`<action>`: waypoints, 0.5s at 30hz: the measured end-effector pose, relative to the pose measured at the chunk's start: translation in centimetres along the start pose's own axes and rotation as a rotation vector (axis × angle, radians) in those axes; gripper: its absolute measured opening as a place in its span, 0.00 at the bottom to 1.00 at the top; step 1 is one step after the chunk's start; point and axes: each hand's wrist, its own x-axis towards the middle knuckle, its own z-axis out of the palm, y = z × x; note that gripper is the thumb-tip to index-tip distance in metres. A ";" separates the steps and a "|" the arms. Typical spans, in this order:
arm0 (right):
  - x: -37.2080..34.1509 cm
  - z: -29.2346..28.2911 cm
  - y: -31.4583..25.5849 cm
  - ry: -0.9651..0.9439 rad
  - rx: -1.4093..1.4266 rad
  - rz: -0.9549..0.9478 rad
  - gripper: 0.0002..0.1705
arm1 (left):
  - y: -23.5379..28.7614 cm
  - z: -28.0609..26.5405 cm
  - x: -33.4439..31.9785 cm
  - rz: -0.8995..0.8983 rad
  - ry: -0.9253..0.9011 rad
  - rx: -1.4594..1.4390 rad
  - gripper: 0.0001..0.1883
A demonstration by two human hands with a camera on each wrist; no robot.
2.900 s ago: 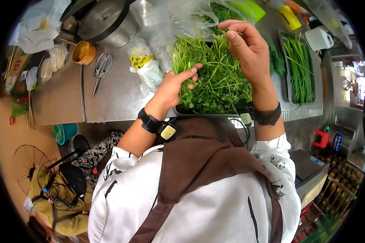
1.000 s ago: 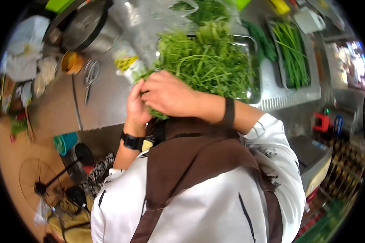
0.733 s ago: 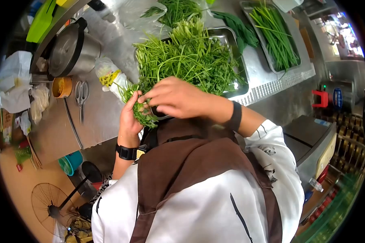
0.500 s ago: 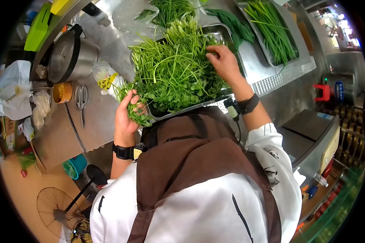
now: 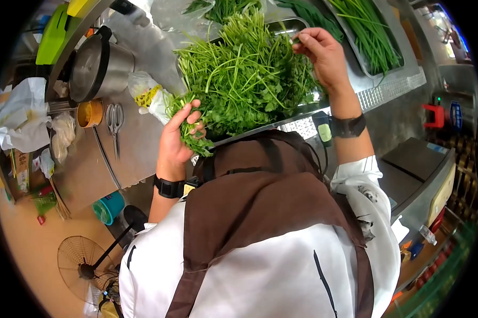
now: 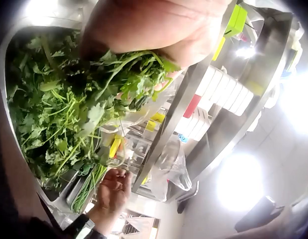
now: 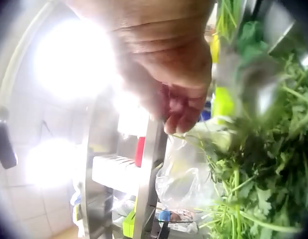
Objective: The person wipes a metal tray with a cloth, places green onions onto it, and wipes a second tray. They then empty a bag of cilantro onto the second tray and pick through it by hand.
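Note:
My left hand (image 5: 176, 140) grips a small bunch of cilantro (image 5: 195, 140) at the near left corner of a steel tray (image 5: 291, 24); its leafy ends hang toward me. A large pile of cilantro (image 5: 244, 79) fills the tray, stems mostly at the far side, leaves nearer. My right hand (image 5: 328, 61) is raised over the tray's right side. Its thumb and forefinger pinch a small dark green bit of leaf (image 5: 296, 40). In the right wrist view the fingers are curled and partly hide what they hold.
Right of the tray lie a green cloth (image 5: 316, 18) and a tray of long green stalks (image 5: 363, 37). To the left are a tied plastic bag (image 5: 143, 95), scissors (image 5: 115, 124), an orange container (image 5: 90, 114) and a lidded pot (image 5: 103, 63). A standing fan (image 5: 85, 270) is below.
My right hand has moved from beside the left hand, across the cilantro pile, to the tray's far right side. My left hand keeps holding its bunch near the tray's left corner.

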 end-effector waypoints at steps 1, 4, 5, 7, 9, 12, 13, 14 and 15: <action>-0.1 0.5 -1.0 -0.060 0.063 -0.066 0.07 | -0.1 0.3 0.1 -0.025 -0.019 0.017 0.14; 0.0 1.1 -0.7 -0.081 0.058 -0.135 0.07 | -0.5 1.6 0.5 -0.077 -0.099 0.036 0.16; -0.1 1.0 -0.2 -0.064 -0.177 -0.141 0.07 | -0.6 1.7 0.8 -0.065 -0.058 0.090 0.18; 1.0 1.0 -0.5 -0.054 -0.413 -0.157 0.06 | 0.1 2.3 1.2 -0.054 -0.066 0.138 0.18; 0.8 1.0 -1.3 -0.021 -0.319 -0.229 0.07 | -0.1 2.1 1.1 -0.063 -0.054 0.158 0.19; 0.6 -0.7 0.8 -0.032 -0.678 -0.225 0.09 | -0.1 2.1 1.7 -0.069 -0.087 0.159 0.16; 0.4 -0.8 1.4 0.027 -0.953 -0.372 0.11 | 0.3 2.2 1.9 -0.068 -0.092 0.168 0.16; 0.4 -0.7 1.4 0.079 -1.229 -0.522 0.13 | 0.6 2.1 2.0 -0.032 -0.057 0.197 0.16; 0.0 -0.6 1.3 0.140 -1.210 -0.475 0.16 | 0.7 1.8 1.7 -0.002 -0.013 0.222 0.15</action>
